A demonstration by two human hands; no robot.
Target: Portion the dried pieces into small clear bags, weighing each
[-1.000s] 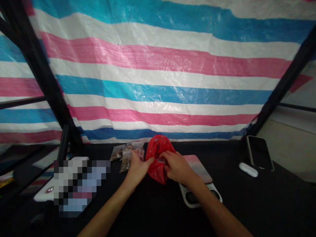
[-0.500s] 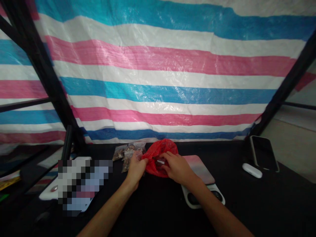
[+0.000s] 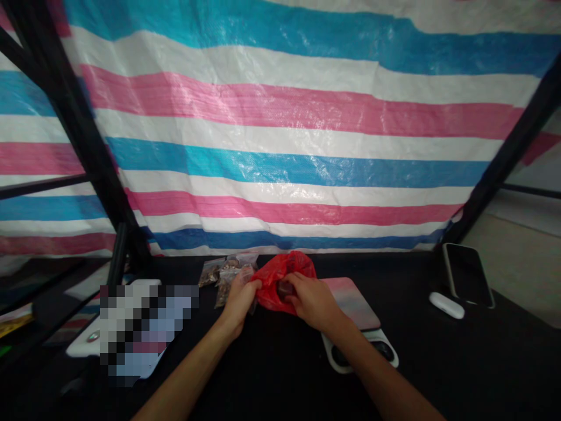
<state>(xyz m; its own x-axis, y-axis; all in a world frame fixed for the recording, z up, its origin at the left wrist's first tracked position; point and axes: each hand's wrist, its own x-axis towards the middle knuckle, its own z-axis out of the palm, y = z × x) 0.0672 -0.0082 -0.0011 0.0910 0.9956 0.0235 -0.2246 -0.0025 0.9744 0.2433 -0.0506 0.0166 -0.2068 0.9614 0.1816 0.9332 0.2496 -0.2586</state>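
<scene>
Nearby, red bag (image 3: 269, 292), ziplock bags (image 3: 211, 273), phone (image 3: 468, 275) (face-up)

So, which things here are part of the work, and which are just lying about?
Part of the work:
- red plastic bag, held by left hand and right hand
- small clear plastic bags of brown bits, beside the left hand

Lying about:
- black smartphone
- white earbud case
- pink-grey rectangular pad
</scene>
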